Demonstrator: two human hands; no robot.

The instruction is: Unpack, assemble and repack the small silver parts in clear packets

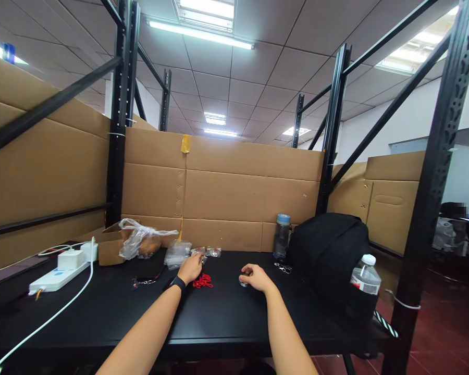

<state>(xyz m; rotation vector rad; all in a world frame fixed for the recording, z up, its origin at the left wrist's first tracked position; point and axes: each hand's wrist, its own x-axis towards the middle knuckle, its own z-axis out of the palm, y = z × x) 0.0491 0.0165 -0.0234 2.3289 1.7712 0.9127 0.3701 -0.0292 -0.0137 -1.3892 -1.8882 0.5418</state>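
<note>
My left hand (190, 267) reaches forward over the black table (101, 312) with its fingers curled around small shiny metal parts beside a clear plastic bag (177, 253). A black watch sits on that wrist. A small red chain (202, 282) lies on the table just right of the left hand. My right hand (254, 276) rests further right, fingers bent over a small round metal piece (243, 283) on the table top. A metal key ring (283, 268) lies beyond the right hand.
A white power strip (57, 278) with a charger and white cable lies at the left. A cardboard box with a plastic bag (140, 240) stands behind. A black backpack (328, 260) with a water bottle (365, 281) sits right, another bottle (282, 235) behind. Cardboard walls and black rack posts surround the table.
</note>
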